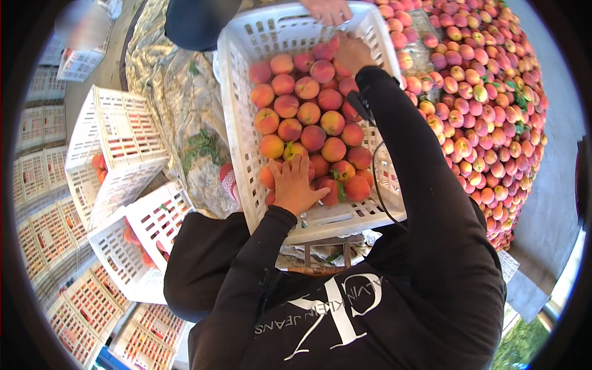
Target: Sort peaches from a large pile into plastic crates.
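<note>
A white plastic crate (240, 194) stands before me, with peaches (312, 138) covering its bottom in rows. My left hand (298, 187) lies palm down on the peaches at the near side, fingers spread and gripping none of them. Over at the far right corner, my right hand (355, 52) has its fingers curled against a pink peach (334, 44); the hand partly hides that fruit. A few green leaves (341, 190) show among the near peaches.
Another person's hand (329, 10) rests on the crate's far rim. To the right spreads a large heap of loose peaches (481, 101). Tilted white crates (132, 159) with some peaches stand at left, beside stacked filled crates (44, 180). A crumpled sheet (171, 88) covers the ground.
</note>
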Tool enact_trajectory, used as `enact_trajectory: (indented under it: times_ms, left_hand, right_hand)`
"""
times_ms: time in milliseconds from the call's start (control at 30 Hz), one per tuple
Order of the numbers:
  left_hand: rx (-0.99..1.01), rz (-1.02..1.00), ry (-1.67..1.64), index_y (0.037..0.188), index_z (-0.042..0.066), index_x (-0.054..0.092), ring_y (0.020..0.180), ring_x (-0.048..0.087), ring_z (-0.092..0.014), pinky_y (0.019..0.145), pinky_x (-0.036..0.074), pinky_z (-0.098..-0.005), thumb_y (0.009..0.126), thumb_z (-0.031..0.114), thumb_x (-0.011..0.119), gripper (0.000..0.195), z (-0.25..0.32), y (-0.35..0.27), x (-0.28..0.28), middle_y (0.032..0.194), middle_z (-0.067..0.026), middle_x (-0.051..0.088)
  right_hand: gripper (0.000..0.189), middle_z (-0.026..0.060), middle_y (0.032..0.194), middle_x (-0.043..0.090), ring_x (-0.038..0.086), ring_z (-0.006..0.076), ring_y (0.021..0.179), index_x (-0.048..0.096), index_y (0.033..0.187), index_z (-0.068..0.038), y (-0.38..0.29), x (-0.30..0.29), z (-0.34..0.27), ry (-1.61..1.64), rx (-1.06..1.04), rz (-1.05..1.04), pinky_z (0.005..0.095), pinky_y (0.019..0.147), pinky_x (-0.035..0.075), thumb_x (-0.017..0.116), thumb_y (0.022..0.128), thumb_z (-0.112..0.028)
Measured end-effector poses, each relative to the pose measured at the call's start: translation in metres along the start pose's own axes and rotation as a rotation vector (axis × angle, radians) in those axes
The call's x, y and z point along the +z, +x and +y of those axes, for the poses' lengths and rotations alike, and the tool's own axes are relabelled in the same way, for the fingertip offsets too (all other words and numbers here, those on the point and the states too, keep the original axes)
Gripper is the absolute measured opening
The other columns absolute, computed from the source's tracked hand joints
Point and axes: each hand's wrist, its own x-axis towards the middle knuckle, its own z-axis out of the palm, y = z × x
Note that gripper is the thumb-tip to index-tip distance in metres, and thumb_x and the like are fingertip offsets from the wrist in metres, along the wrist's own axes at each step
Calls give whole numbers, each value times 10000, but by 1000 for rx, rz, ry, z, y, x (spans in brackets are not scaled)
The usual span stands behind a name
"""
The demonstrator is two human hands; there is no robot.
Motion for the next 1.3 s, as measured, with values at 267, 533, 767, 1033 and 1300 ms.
enact_trajectory:
  times_ms: [267, 533, 767, 1033, 1300]
  left_hand:
    - [12, 23, -38, 1428, 18, 348, 1172, 485, -364, 1099, 59, -656, 690, 594, 688, 996, -4, -1, 2, 1355, -179, 465]
    - [11, -7, 29, 1363, 19, 422, 1134, 527, -365, 1088, 110, -632, 694, 649, 658, 949, -5, 0, 0, 1308, -170, 503]
    - [-9, -25, 26, 1326, 34, 443, 1159, 522, -354, 1097, 95, -623, 687, 670, 658, 926, -6, 2, -1, 1301, -148, 509]
    - [206, 125, 139, 1509, 196, 253, 1240, 398, -410, 1028, 225, -653, 691, 631, 689, 1025, -3, -5, 8, 1353, -124, 474]
    - [180, 26, 104, 1464, 194, 324, 1243, 389, -429, 1034, 221, -683, 676, 602, 715, 969, 0, -5, 3, 1357, -125, 472]
  right_hand:
    - [299, 164, 1004, 635, 640, 325, 857, 661, 996, -71, -21, -16, -12, -122, -215, 82, 436, 682, 517, 548, 848, -306]
    - [794, 236, 1086, 648, 649, 327, 1032, 367, 1336, 10, -171, -49, -56, 604, 79, -806, 397, 832, 517, 705, 776, -440]
    - [571, 259, 1168, 599, 637, 385, 1023, 429, 1338, -62, -245, -68, -52, 476, -104, -910, 459, 813, 507, 619, 857, -304]
    - [695, 257, 1162, 624, 650, 403, 992, 193, 1503, -53, -249, -35, -57, 82, -380, -875, 479, 808, 512, 509, 912, -236]
    - [558, 169, 1188, 594, 621, 361, 993, 459, 1331, -139, -146, -45, -47, 281, -282, -99, 434, 807, 520, 624, 830, -323]
